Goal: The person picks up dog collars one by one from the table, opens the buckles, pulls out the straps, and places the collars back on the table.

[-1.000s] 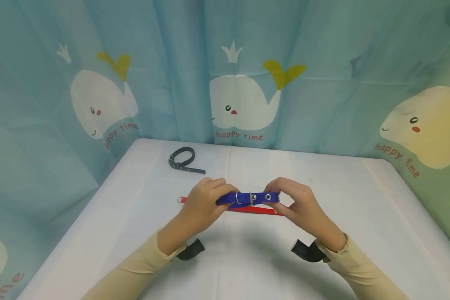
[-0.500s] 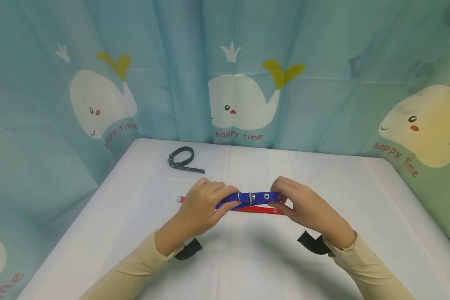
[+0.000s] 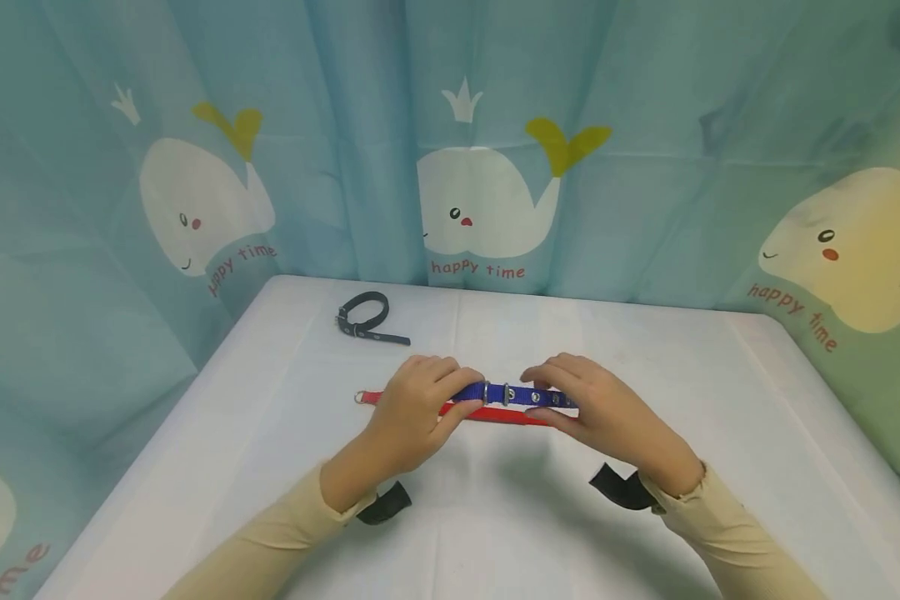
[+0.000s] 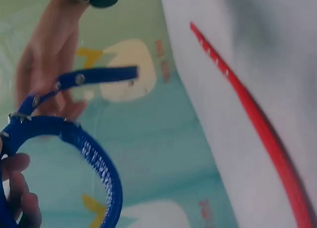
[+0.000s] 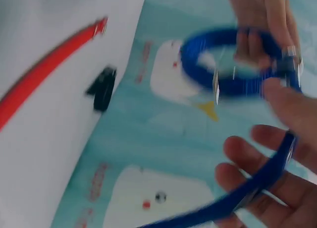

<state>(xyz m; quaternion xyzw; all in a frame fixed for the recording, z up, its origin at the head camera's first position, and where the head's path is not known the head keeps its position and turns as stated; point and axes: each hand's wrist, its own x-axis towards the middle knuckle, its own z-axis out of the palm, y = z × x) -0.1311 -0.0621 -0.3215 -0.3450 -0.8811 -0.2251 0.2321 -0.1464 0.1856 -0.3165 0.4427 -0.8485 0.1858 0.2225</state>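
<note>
A blue pet collar [image 3: 523, 395] with metal eyelets and a buckle is held above the table. My left hand [image 3: 412, 404] pinches its left part between thumb and fingers. In the left wrist view the collar [image 4: 111, 178] forms a loop, its punched tail sticking out past the buckle [image 4: 20, 117]. My right hand [image 3: 600, 408] is around the tail end, thumb and fingers apart. The right wrist view shows its loosely spread fingers [image 5: 242, 151] behind the tail and its thumb near the buckle; motion blur obscures the contact.
A red collar [image 3: 506, 414] lies on the white table [image 3: 450, 533] beneath the blue one, partly covered by the hands. Farther back on the left rests a black collar [image 3: 375, 337], looped with its tail out. A whale-print curtain [image 3: 375, 167] hangs behind the table.
My right hand's fingers have loosened from the collar's tail and spread apart. My left hand, still gripping, has shifted slightly right, and the collar has turned a little.
</note>
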